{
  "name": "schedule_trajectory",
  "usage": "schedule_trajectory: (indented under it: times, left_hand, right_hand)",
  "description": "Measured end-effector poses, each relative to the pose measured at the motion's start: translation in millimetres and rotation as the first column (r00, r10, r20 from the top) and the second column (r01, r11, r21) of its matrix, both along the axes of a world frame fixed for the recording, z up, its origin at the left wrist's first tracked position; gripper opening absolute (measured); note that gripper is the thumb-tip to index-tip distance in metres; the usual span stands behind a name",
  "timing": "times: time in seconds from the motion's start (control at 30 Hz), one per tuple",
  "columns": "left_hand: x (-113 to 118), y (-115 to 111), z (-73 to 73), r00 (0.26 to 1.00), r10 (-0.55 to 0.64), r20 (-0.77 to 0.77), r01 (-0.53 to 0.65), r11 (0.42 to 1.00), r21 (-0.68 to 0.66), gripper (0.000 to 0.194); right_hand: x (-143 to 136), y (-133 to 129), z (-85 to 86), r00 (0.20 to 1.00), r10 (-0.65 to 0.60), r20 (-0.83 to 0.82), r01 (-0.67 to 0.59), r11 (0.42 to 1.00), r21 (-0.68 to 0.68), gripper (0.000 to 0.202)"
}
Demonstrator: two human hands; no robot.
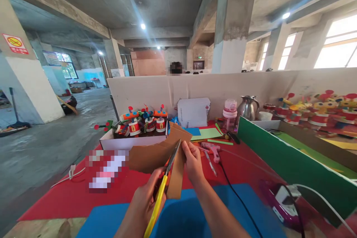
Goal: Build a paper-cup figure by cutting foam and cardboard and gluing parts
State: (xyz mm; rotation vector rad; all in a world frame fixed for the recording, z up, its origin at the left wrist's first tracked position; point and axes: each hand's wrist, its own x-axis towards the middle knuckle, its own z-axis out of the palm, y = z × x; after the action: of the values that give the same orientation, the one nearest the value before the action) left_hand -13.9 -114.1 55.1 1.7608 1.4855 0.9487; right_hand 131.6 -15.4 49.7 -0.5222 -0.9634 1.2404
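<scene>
- Head view: left hand (pixel 147 195) is closed around the yellow handle of a cutting tool (pixel 159 199); it looks like scissors, but the fingers hide part of it.
- Right hand (pixel 193 160) pinches brown cardboard (pixel 150 153) between thumb and fingers, near its upper right corner.
- The cardboard is between the two hands, raised above a blue mat (pixel 103 221), and the tool's blade lies against it, with its tip near the right thumb.
- Beyond the right hand, a pink glue gun (pixel 214 151) and a pen (pixel 210 163) lie on the red table cover (pixel 61 199).
- Behind the cardboard, at the left, a white-walled box (pixel 131 143) holds colourful toy figures (pixel 134 128).
- At the right stands a green-walled box (pixel 281 160).
</scene>
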Motion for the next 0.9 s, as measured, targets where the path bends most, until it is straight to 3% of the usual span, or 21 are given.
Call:
schedule_trajectory:
  times: [0.13, 0.23, 0.4, 0.47, 0.57, 0.63, 0.77, 0.9]
  left_hand:
    - [5, 5, -7.9, 0.994, 0.109, 0.021, -0.107, 0.992, -0.072, 0.051]
    - [13, 10, -11.2, 0.974, 0.175, 0.147, -0.149, 0.974, -0.173, 0.050]
    - [21, 15, -11.3, 0.808, 0.229, 0.542, -0.008, 0.925, -0.379, 0.063]
    - [19, 13, -13.4, 0.792, 0.233, 0.564, 0.049, 0.897, -0.439, 0.072]
    - [15, 9, -17.3, 0.825, 0.208, 0.526, 0.064, 0.890, -0.452, 0.078]
    - [14, 8, -17.9, 0.767, 0.230, 0.599, 0.080, 0.892, -0.444, 0.075]
    - [15, 11, -14.9, 0.584, 0.263, 0.768, 0.129, 0.904, -0.408, 0.069]
    - [17, 11, -10.8, 0.575, 0.254, 0.778, 0.142, 0.905, -0.401, 0.063]
  right_hand:
    - [2, -1, -1.3, 0.966, -0.193, 0.169, 0.182, 0.980, 0.078, 0.041]
    - [2, -4, 0.8, 0.939, -0.263, 0.220, 0.242, 0.963, 0.118, 0.043]
    - [-1, -9, 6.1, 0.987, -0.128, 0.092, 0.126, 0.992, 0.028, 0.038]
    - [-2, -9, 7.1, 0.997, -0.071, 0.026, 0.072, 0.996, -0.057, 0.036]
    - [-4, -9, 6.2, 0.999, -0.032, -0.010, 0.031, 0.993, -0.110, 0.036]
    - [-6, -9, 4.1, 1.000, 0.018, 0.025, -0.016, 0.996, -0.083, 0.038]
    - [-8, -7, -1.1, 0.993, 0.053, 0.102, -0.049, 0.998, -0.043, 0.043]
    - [-8, -5, -2.4, 0.993, 0.036, 0.109, -0.029, 0.997, -0.068, 0.044]
